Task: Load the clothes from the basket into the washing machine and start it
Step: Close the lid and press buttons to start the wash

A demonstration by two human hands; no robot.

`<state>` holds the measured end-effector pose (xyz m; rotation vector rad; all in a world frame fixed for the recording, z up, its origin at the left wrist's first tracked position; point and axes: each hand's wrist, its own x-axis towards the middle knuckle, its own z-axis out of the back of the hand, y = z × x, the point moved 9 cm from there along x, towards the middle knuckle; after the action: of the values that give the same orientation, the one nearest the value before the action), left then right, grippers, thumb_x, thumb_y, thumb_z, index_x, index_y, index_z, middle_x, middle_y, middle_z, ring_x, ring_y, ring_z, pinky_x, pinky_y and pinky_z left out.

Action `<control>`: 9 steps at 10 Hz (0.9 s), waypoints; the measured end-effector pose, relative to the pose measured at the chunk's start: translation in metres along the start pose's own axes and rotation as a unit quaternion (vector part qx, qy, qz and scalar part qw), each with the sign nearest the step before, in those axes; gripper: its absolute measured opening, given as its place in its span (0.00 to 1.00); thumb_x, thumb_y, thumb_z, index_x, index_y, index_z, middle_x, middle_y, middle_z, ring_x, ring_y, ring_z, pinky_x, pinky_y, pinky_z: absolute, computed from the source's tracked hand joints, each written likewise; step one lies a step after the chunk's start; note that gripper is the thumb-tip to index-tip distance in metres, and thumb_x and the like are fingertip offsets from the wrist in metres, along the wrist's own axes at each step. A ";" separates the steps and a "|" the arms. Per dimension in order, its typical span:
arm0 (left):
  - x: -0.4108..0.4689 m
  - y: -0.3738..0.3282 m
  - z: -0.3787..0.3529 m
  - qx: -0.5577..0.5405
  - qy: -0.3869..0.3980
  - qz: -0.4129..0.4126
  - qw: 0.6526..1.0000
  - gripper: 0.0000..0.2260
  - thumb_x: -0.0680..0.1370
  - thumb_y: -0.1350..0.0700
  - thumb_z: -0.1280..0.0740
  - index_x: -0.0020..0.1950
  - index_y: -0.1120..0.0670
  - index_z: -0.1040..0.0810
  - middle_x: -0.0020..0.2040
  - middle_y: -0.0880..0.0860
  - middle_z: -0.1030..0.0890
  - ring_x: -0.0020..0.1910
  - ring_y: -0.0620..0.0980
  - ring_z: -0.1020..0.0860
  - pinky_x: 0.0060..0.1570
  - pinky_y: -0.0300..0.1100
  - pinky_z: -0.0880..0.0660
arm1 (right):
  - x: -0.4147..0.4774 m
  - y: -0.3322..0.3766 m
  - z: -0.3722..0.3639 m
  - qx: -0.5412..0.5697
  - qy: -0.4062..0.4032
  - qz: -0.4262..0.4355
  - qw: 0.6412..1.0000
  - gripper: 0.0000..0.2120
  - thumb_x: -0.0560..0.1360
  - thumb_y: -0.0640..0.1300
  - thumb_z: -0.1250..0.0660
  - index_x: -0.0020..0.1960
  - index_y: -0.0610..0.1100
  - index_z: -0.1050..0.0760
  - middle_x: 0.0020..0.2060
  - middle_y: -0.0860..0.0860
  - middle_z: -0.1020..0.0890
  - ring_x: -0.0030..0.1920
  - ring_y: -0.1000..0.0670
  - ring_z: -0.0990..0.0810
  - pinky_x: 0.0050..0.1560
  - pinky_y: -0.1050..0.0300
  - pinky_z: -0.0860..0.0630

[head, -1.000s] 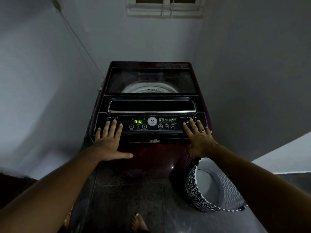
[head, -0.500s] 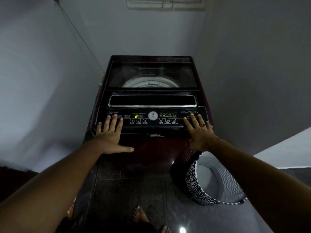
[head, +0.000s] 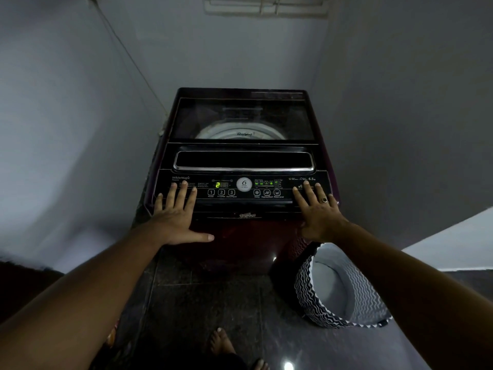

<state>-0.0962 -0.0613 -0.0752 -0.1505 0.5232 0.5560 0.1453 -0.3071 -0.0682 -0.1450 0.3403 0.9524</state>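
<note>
A dark maroon top-loading washing machine stands against the back wall with its glass lid closed; the white drum rim shows through it. The control panel is lit and its green display reads 2. My left hand lies flat, fingers spread, on the panel's left end. On the right end rests my right hand, also flat with fingers apart, wearing a ring. A black-and-white zigzag basket sits on the floor at the machine's right front corner, and no clothes show in the part of its grey inside that I can see.
Pale walls close in on the left, back and right of the machine. A window frame is high on the back wall. The floor is dark glossy tile. My bare feet show at the bottom.
The display went from "Add" to a 2. The view shifted slightly, so the machine sits higher in frame. Both hands stay flat on the panel ends.
</note>
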 end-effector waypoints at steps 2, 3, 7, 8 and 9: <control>0.000 0.001 0.001 0.000 -0.001 -0.001 1.000 0.66 0.58 0.14 0.46 0.77 0.51 0.76 0.74 0.56 0.80 0.74 0.59 0.78 0.74 0.65 0.66 | 0.000 0.000 0.000 0.001 0.002 0.000 1.000 0.56 0.72 0.60 0.31 0.80 0.51 0.70 0.79 0.43 0.68 0.79 0.37 0.68 0.77 0.31 0.57; 0.000 0.000 0.001 0.001 -0.002 -0.003 1.000 0.66 0.58 0.14 0.46 0.77 0.51 0.76 0.74 0.56 0.80 0.74 0.59 0.78 0.74 0.65 0.66 | 0.000 0.000 0.000 0.000 -0.001 0.000 1.000 0.56 0.72 0.60 0.31 0.81 0.51 0.70 0.79 0.43 0.68 0.79 0.36 0.67 0.77 0.31 0.57; 0.000 0.001 -0.001 -0.005 0.009 -0.004 1.000 0.66 0.58 0.14 0.45 0.76 0.51 0.77 0.73 0.55 0.81 0.73 0.58 0.79 0.74 0.65 0.68 | 0.000 0.000 0.001 -0.002 0.000 0.003 1.000 0.55 0.72 0.60 0.31 0.81 0.51 0.69 0.80 0.43 0.67 0.79 0.36 0.67 0.77 0.31 0.55; 0.001 0.002 -0.001 -0.006 0.008 -0.004 1.000 0.66 0.58 0.14 0.45 0.76 0.51 0.77 0.73 0.55 0.82 0.72 0.58 0.80 0.73 0.65 0.68 | 0.000 0.000 0.001 -0.002 -0.001 0.003 1.000 0.56 0.72 0.60 0.31 0.81 0.51 0.69 0.80 0.42 0.68 0.79 0.36 0.67 0.77 0.31 0.56; 0.001 0.001 -0.001 -0.008 0.008 -0.004 1.000 0.66 0.58 0.14 0.45 0.76 0.50 0.77 0.73 0.55 0.82 0.72 0.58 0.80 0.73 0.65 0.68 | -0.001 0.001 0.001 0.001 0.001 0.003 1.000 0.55 0.72 0.59 0.31 0.81 0.51 0.69 0.79 0.42 0.68 0.79 0.36 0.67 0.77 0.31 0.57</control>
<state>-0.0970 -0.0602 -0.0766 -0.1722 0.5328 0.5510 0.1446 -0.3071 -0.0673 -0.1433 0.3438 0.9587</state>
